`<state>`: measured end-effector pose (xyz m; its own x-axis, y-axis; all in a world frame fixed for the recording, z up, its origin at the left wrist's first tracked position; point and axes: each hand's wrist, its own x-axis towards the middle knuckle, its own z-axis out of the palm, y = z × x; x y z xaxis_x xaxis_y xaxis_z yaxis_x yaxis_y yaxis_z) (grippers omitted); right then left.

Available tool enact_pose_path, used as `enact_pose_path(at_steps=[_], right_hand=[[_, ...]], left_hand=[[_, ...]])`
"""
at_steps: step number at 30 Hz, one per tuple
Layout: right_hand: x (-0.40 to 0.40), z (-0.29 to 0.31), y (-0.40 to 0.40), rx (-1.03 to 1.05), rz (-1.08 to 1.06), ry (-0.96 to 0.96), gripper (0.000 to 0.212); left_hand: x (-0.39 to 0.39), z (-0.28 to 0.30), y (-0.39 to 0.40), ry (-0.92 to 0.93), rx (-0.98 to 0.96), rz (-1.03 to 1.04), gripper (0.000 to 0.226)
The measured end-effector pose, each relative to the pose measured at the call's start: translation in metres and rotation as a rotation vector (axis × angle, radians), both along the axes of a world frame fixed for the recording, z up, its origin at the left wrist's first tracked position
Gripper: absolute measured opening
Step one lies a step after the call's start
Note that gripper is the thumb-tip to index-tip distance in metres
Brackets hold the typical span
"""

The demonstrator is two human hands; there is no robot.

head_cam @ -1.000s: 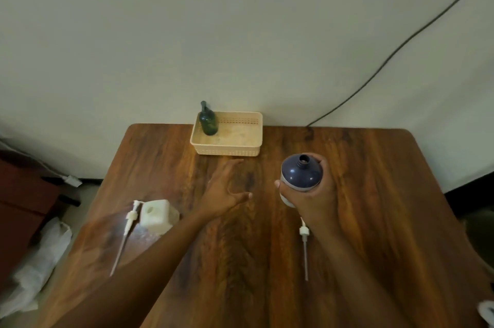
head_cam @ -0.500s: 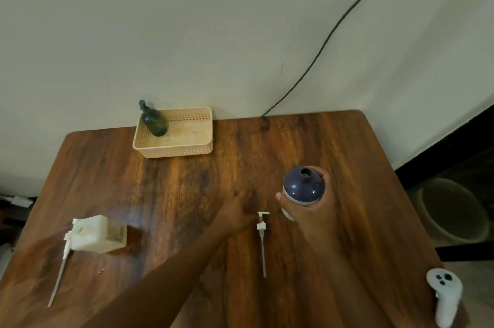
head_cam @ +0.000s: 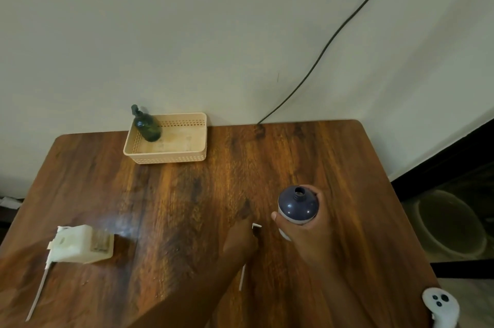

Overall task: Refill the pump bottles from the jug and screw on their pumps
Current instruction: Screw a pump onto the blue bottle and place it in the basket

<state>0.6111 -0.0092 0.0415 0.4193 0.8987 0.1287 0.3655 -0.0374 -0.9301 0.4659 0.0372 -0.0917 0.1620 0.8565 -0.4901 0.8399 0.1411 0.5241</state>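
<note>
- Our right hand [head_cam: 304, 228] wraps its fingers around a dark blue round plastic bottle [head_cam: 298, 206], holding it upright over the brown wooden table [head_cam: 187, 207]; its neck is open, with no pump on it.
- Our left hand [head_cam: 240, 238] lies on the table just left of the bottle, covering the head of a white plastic pump [head_cam: 256, 226]. The nozzle tip shows past the fingers and the dip tube sticks out toward us under the wrist. We cannot tell whether the fingers have closed on it.
- A translucent white square plastic jug [head_cam: 83, 243] sits near the table's left edge, well apart from both hands.
- A second white pump with a long tube [head_cam: 40, 287] lies touching the jug's near-left corner.
- A dark green pump bottle [head_cam: 147, 125] stands in the left rear corner of a beige perforated plastic basket [head_cam: 171, 157] at the table's far edge.
- A white handheld controller [head_cam: 441, 306] sits at the near right corner.
</note>
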Motion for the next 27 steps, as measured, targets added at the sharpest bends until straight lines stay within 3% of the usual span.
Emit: enact_pose_path(at_steps=[6,11,13,27], right_hand=[[-0.023,0.009,0.023,-0.027,0.049,0.011,0.079],[-0.053,0.039,0.052,0.031,0.169,0.013,0.076],[-0.066,0.056,0.065,0.057,0.200,0.018,0.074],[-0.160,0.177,0.151,0.197,0.361,0.054,0.074]], left_hand=[[-0.039,0.030,0.025,-0.060,0.079,0.081,0.016],[-0.091,0.082,0.056,-0.146,0.234,0.124,0.031],[-0.111,0.104,0.070,-0.160,0.300,0.153,0.026],[-0.226,0.313,0.140,-0.214,0.681,0.199,0.035]])
